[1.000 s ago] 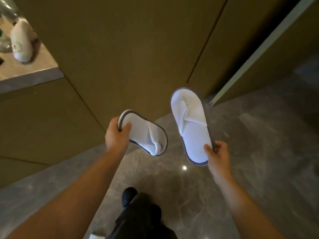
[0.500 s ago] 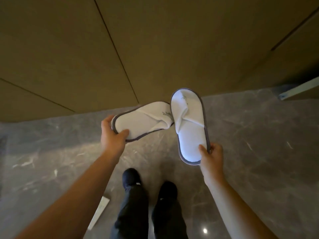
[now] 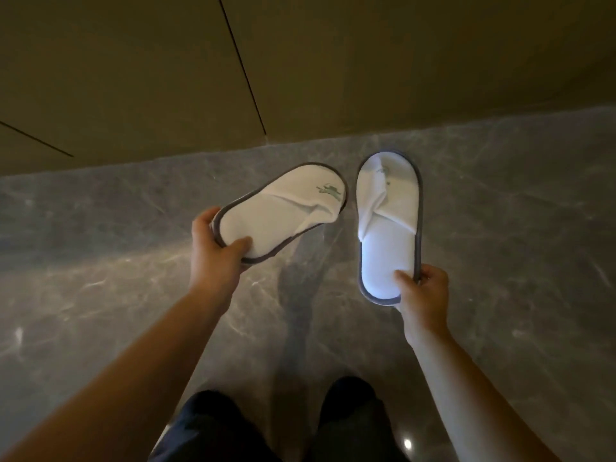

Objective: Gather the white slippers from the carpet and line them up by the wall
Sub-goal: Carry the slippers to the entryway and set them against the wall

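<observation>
I hold two white slippers with grey trim above a grey marble floor. My left hand grips the heel of the left slipper, which points diagonally up and right, its toe bearing a small green logo. My right hand pinches the heel of the right slipper, which points straight toward the wall. The two toes are close together but apart. The brown panelled wall runs across the top, just beyond the slippers.
The marble floor meets the wall's base in a line across the view. My dark-trousered legs stand at the bottom centre. Thin dark seams divide the wall panels.
The view has tilted further down toward the floor. Both slippers have lowered and separated; the left slipper's toe has swung toward the wall and no longer touches the right one.
</observation>
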The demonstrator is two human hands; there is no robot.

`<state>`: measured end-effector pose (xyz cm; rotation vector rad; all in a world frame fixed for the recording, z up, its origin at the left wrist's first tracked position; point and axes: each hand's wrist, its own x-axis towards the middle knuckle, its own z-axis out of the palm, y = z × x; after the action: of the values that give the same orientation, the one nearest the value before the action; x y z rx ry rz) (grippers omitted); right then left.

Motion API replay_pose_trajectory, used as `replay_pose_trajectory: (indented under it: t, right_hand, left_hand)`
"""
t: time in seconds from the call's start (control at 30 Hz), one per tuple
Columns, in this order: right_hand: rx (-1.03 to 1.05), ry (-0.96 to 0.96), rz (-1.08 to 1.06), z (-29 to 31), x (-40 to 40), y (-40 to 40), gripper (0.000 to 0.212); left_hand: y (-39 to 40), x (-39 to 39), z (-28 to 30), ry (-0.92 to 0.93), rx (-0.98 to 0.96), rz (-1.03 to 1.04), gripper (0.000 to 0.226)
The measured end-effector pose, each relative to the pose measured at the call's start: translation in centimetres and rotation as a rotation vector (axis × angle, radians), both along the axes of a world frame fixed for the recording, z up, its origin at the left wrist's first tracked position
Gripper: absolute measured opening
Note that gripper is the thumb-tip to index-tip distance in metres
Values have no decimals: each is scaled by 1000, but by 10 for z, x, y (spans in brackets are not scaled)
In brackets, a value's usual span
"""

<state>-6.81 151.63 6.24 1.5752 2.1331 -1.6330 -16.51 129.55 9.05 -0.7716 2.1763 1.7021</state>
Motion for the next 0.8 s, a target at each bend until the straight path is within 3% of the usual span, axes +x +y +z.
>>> replay_pose_trajectory:
  t: [0.3,0.43,0.5,0.57,0.73,0.8]
  right_hand:
    - [51,129,-216,-150,-55,44,33]
    - [146,62,-172,-167,-55,43,37]
    - [289,-30,-66,-158,-54,37,48]
    - [305,-23,53,-144,-57,26,55]
    - [-268,105,15,-125,-89,-29,44]
    - [-487,217,-53,-126,-104,-44,30]
  left_hand:
    - [22,-59,-148,105,140,-134,49]
    - [43,-72,-172,84,229,-129,48]
    - [51,-72,-172,69,284,-121,48]
    - [55,-68,-169,56,331,-105,48]
    - [50,-43,-171,45,406,-161,46]
    - [42,-41,-172,42,410,-236,47]
